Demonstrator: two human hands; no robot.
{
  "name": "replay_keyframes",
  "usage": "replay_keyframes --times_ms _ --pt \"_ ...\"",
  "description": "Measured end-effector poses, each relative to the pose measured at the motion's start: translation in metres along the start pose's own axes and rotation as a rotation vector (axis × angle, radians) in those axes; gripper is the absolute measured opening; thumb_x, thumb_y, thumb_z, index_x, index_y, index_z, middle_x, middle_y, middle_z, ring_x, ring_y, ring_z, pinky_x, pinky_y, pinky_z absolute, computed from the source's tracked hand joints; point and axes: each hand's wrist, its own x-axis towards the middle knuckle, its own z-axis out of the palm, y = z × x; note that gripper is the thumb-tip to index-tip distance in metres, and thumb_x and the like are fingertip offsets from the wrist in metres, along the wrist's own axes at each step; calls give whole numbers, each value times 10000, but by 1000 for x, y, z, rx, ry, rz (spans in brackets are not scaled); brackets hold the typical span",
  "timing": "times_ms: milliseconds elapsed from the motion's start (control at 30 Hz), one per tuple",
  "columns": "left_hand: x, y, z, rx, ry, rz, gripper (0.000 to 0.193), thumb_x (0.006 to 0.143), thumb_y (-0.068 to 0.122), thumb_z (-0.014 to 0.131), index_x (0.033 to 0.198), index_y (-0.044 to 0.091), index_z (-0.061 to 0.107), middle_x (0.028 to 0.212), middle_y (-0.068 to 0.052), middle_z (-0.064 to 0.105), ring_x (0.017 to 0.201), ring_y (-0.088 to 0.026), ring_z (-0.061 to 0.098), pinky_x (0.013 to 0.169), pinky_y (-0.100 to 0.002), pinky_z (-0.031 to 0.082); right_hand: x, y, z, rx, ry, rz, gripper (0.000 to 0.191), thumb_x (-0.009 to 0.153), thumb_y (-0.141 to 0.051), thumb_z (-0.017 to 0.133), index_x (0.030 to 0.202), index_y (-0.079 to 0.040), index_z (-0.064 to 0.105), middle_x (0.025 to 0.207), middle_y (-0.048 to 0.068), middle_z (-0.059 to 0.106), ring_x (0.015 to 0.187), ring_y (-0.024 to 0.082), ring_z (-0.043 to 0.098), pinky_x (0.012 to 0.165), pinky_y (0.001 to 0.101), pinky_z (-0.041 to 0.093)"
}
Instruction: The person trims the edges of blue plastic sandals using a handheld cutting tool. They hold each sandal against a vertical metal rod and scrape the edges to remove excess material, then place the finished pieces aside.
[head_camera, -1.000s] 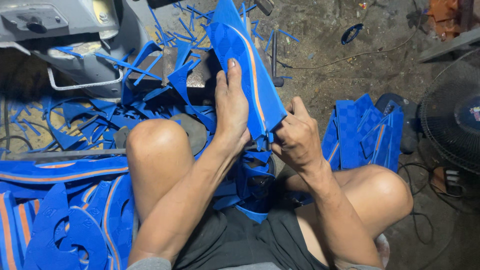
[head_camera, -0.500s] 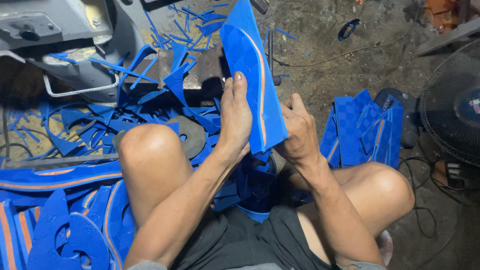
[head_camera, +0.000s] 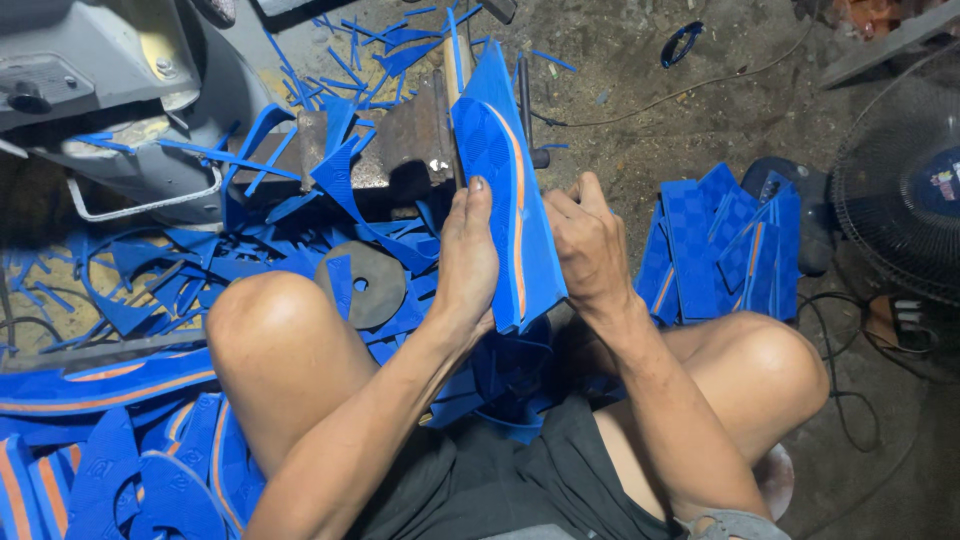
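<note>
Person wears dark grey shorts (head_camera: 500, 480); arms and knees bare, no sleeves, gloves or rings on left hand (head_camera: 470, 265) or right hand (head_camera: 588, 245).
</note>
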Motion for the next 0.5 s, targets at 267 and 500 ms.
replay_keyframes --times_ms 267,500 --pt "-1 2 -7 -76 -34 -117 445 1082 397 423 1260 17 572 1019 -87 649 859 -151 647 734 -316 581 5 0 3 -52 -18 -24 62 864 -105 666 897 -66 631 818 71 576 817 322 558 588 420 509" --pt "-5 8 -6 -58 -36 -99 451 1083 403 428 1281 21 564 1062 -84 662 896 -130 658 763 -293 585 8 -2 4 -7 -20 -2 83 872 -119 670 919 -62 634 804 73 572 798 334 536 595 430 499"
